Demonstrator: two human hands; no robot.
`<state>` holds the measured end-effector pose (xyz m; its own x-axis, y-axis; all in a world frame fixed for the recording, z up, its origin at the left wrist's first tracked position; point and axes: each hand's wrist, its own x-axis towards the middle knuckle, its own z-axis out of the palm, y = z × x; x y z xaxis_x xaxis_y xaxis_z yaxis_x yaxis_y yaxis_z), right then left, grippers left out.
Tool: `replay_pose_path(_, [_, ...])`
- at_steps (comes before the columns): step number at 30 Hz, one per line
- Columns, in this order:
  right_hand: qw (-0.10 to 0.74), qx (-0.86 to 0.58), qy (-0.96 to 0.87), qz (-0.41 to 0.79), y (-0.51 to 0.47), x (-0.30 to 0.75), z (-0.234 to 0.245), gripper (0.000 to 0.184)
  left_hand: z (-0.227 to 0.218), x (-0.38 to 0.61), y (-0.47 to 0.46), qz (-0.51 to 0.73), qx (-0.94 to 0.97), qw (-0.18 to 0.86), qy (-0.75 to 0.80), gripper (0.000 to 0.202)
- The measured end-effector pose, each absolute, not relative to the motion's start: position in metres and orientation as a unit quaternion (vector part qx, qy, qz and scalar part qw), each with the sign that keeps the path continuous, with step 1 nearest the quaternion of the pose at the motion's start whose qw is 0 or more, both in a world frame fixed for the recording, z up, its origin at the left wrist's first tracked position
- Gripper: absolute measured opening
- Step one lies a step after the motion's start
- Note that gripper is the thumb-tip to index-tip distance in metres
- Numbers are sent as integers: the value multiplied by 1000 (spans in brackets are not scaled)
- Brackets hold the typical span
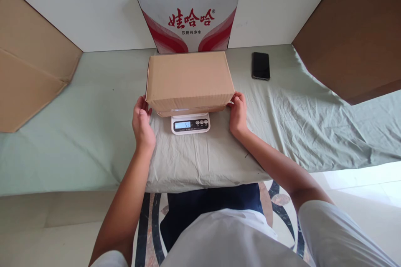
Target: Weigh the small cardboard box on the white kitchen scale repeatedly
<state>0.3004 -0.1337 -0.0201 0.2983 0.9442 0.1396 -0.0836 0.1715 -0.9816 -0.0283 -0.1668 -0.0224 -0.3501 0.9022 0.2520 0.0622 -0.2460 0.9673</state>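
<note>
A closed brown cardboard box rests on a small white digital scale, whose display is lit. The scale stands on a pale green sheet spread over a low surface. My left hand is at the box's left near corner, fingers curled against its side. At the right near corner, my right hand has its fingers curled on the box's edge. Both hands touch the box from the sides.
A black phone lies on the sheet to the right of the box. A white and red printed carton stands behind it against white boxes. Large brown cardboard boxes stand at the left and right.
</note>
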Motion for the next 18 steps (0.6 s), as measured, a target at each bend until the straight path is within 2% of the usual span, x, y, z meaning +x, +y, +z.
replay_pose_path(8, [634, -503, -425, 405, -134, 299, -19, 45, -25, -30, -167, 646, 471, 324, 506, 79])
replay_pose_path(18, [631, -502, -434, 401, -131, 302, -26, 44, -21, -30, -166, 641, 464, 319, 522, 89])
